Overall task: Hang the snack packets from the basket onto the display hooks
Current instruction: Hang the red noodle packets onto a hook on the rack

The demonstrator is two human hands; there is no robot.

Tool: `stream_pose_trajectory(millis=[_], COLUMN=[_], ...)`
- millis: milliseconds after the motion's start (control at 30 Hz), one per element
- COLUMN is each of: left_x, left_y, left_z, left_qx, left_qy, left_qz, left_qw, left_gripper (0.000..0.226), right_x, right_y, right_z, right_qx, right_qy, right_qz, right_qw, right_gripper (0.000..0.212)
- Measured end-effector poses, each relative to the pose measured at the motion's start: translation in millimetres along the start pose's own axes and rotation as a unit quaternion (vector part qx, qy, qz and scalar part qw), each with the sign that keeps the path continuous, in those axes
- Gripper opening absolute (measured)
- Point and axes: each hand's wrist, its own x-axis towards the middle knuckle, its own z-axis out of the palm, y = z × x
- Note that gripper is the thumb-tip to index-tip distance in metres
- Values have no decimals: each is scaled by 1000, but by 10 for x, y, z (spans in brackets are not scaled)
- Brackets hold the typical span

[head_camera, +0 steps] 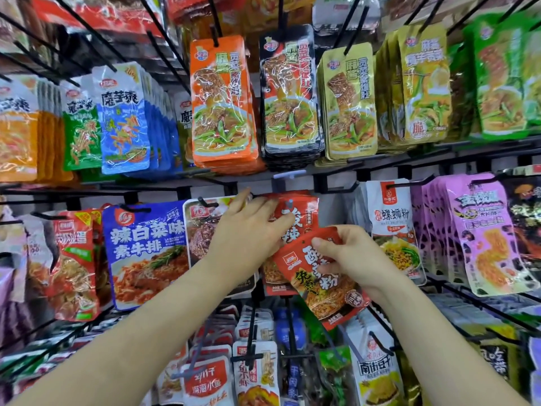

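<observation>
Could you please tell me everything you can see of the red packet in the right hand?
The red packet is a glossy pouch with large white characters, a white logo near its top and a noodle picture lower down. It is tilted, top leaning left, on no hook. The right hand pinches its upper right side, thumb on the front. It overlaps the hung packets behind.

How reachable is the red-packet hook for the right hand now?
Probably yes: the right hand, gripping a red packet, sits just below the hook; only the left hand rests on the hung packets beside it.
</observation>
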Motion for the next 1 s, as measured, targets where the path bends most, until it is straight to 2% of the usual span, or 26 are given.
stream_pose_trajectory(millis=[133,267,367,433,500,567,600,633,700,767,833,900,1000], left_x=[18,46,47,33,-6,-59,-88,-108,-120,-89,-55,-25,6], left_y=[-25,-19,38,44,32,64,99,138,216,267,299,305,270], left_z=[52,77,47,9,-26,-114,-214,-332,-495,-568,-610,-626,-625], left_qx=[49,78,73,55,13,-102,-204,-314,-496,-592,-646,-666,-654], left_qy=[12,5,-8,-11,28,84,100,106,83,63,73,100,133], left_qz=[16,12,6,-3,-18,-55,-106,-176,-269,-300,-327,-352,-359], left_qw=[999,997,997,998,999,990,968,927,821,745,685,650,652], left_gripper=[37,27,27,35,34,29,25,22,17,13,15,18,21], right_x=[-24,-55,-136,-205,-276,-341,-371,-400,-453,-484,-495,-492,-502], right_y=[8,-8,-29,-54,-92,-145,-175,-209,-281,-351,-409,-443,-450], right_z=[-47,-70,-63,-70,-76,-64,-51,-32,23,97,175,235,299], right_qx=[61,105,122,133,144,162,169,173,180,187,188,173,126], right_qy=[10,56,108,135,140,128,121,114,101,85,79,99,112], right_qz=[25,37,19,1,-8,-15,-21,-29,-51,-73,-94,-117,-169], right_qw=[998,992,986,982,980,978,978,978,977,976,974,973,971], right_gripper=[5,12,8,5,6,8,7,7,6,6,6,12,28])
